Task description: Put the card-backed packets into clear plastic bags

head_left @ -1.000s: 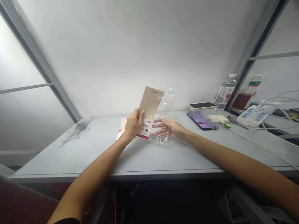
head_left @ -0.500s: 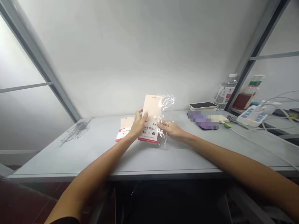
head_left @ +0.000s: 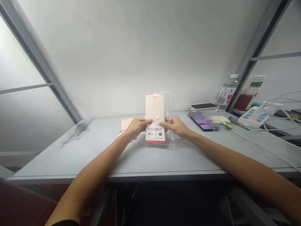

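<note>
The left hand (head_left: 137, 128) and right hand (head_left: 175, 127) grip opposite sides of an upright ruler-set packet (head_left: 155, 121) in its clear plastic sleeve (head_left: 169, 131), held above the middle of the tabletop (head_left: 70, 160). A second packet (head_left: 125, 125) lies just beside the left hand.

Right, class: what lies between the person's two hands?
In the head view, a card-and-plastic packet lies between the left hand and right hand, held by both.

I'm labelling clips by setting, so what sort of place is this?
Probably a small office or work booth: a long desk between metal-framed panels, with a power strip trailing cables, and a plastic bottle at the back.
</note>
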`<control>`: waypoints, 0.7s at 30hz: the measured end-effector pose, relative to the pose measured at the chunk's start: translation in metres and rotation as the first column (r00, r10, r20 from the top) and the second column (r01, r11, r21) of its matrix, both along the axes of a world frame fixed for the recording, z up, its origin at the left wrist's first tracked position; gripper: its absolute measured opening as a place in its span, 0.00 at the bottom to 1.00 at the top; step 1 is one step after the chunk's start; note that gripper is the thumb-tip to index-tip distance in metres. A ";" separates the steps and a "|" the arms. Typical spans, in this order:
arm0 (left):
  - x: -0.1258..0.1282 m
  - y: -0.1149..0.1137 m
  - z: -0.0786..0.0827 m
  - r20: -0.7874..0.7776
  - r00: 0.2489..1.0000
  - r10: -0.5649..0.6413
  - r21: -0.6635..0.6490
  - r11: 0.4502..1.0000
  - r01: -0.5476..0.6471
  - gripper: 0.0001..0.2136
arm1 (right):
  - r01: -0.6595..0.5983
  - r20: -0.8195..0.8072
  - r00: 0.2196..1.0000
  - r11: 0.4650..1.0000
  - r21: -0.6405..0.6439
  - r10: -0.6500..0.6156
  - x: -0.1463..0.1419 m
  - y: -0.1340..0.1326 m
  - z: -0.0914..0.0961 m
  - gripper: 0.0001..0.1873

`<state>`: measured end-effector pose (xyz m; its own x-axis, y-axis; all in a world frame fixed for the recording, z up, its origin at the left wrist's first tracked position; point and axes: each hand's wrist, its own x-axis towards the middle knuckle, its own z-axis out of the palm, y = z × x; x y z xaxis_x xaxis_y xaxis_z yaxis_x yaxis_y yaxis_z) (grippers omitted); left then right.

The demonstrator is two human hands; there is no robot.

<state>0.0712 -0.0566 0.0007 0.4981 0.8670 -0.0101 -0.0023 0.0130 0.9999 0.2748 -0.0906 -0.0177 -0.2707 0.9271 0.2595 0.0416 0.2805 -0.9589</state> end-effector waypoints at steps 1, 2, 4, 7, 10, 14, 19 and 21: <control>0.001 -0.001 0.000 -0.007 1.000 0.020 -0.004 1.000 -0.020 0.16 | -0.013 0.002 1.000 1.000 -0.003 0.013 -0.001 0.000 -0.001 0.17; 0.002 -0.002 0.001 -0.011 0.999 0.037 -0.003 0.999 -0.037 0.16 | -0.026 0.002 1.000 1.000 -0.007 0.026 -0.002 0.000 -0.001 0.18; 0.004 -0.004 0.001 -0.024 0.998 0.057 0.019 0.998 -0.056 0.16 | -0.044 0.009 0.999 0.999 -0.013 0.044 -0.004 -0.001 -0.002 0.20; 0.007 -0.006 -0.001 -0.037 0.991 0.128 0.118 0.985 -0.123 0.15 | -0.045 0.042 0.998 0.999 -0.003 0.046 -0.006 -0.002 -0.002 0.21; 0.008 -0.007 -0.002 -0.018 0.987 0.158 0.213 0.965 -0.150 0.18 | -0.013 0.038 0.999 1.000 0.012 0.013 -0.007 -0.003 -0.001 0.21; 0.003 -0.006 0.000 -0.003 0.999 0.033 0.212 0.977 -0.032 0.19 | 0.040 -0.003 0.999 0.999 0.006 -0.040 -0.005 -0.003 0.002 0.22; -0.001 -0.005 0.002 -0.053 0.999 0.005 0.150 0.989 0.003 0.15 | 0.023 -0.031 0.999 1.000 -0.009 -0.023 -0.002 -0.003 0.003 0.21; 0.000 -0.005 0.001 -0.057 0.998 0.040 0.140 0.990 -0.031 0.14 | 0.007 -0.023 1.000 1.000 -0.012 -0.007 -0.003 -0.004 0.004 0.20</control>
<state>0.0710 -0.0616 0.0016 0.4690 0.8793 0.0831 0.0588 -0.1249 0.9904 0.2720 -0.0946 -0.0142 -0.2581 0.9321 0.2543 0.0215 0.2687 -0.9630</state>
